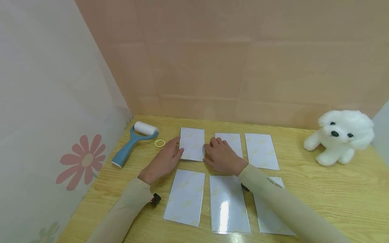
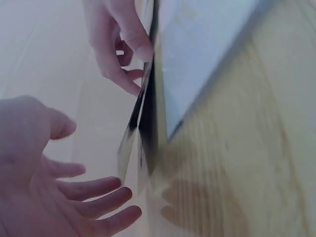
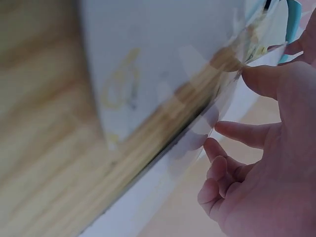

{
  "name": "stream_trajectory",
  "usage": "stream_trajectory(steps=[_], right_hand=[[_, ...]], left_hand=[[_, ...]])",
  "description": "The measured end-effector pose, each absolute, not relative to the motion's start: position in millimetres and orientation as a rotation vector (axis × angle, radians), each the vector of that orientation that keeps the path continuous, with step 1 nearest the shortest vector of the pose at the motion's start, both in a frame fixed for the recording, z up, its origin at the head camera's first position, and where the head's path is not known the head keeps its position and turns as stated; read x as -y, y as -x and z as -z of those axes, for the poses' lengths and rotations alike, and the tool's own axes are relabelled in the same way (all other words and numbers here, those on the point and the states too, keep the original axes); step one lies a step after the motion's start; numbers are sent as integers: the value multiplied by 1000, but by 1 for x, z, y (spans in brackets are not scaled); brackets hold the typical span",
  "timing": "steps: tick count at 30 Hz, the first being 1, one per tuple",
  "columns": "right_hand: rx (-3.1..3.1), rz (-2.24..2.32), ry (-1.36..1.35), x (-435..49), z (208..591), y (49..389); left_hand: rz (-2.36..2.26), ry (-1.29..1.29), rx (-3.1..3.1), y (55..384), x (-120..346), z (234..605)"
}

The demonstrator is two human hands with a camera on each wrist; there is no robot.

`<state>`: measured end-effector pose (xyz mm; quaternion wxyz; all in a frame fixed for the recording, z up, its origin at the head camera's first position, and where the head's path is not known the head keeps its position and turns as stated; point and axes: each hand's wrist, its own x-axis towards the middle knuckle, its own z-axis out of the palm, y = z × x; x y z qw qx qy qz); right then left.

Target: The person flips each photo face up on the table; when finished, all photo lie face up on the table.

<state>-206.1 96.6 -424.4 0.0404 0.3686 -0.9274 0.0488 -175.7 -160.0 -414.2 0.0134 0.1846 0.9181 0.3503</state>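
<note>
A white rectangular card (image 1: 192, 143) with faint yellow marks is between the two hands at the back of the table. My right hand (image 1: 223, 157) pinches its right edge with thumb and fingertips; the right wrist view shows the thumb on the card's rim. On the other side, my left hand (image 1: 164, 160) has its fingers spread loosely by the left edge. In the left wrist view, a fingertip of the left hand (image 2: 94, 197) is at or very near the card's corner; contact is hard to tell. That view shows the card tilted above the wood.
Similar cards lie around: two at the back right, a partly covered card (image 1: 232, 141) and another card (image 1: 262, 151), and a front row with a left card (image 1: 184, 197) and a glossy card (image 1: 228, 202). A blue-handled roller (image 1: 129, 145), yellow ring (image 1: 159, 143) and white plush dog (image 1: 340, 136) stand aside.
</note>
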Motion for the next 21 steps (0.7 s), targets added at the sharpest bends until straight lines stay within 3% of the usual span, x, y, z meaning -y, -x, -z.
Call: stream_trajectory(steps=[8, 21], right_hand=[[2827, -214, -1166, -100, 421, 208], [2818, -380, -1189, -99, 420, 211]], left_hand=[[-1598, -364, -2727, 180, 150, 404], [-2004, -285, -2521, 189, 132, 402]])
